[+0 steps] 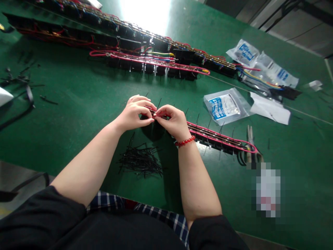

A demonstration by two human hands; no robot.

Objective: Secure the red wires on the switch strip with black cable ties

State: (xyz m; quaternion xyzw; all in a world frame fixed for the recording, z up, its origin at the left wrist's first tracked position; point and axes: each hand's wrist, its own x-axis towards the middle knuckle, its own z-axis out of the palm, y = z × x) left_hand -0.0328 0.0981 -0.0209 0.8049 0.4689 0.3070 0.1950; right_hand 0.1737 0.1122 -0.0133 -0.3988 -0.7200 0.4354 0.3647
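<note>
A long strip of black switch blocks wired with pink and red wires (218,139) lies across the green table in front of me. My left hand (136,113) and my right hand (173,121) meet at its left end, fingers pinched together on the wires and a thin black cable tie. Several black ties stick up along the strip. A red bead bracelet is on my right wrist. A loose heap of black cable ties (140,160) lies just below my hands.
Finished wired strips (145,62) lie in rows at the back. Plastic bags with blue labels (225,106) and white paper (270,109) sit right. Pliers (250,137) lie by the strip's right end. Cut tie scraps (23,81) are scattered left.
</note>
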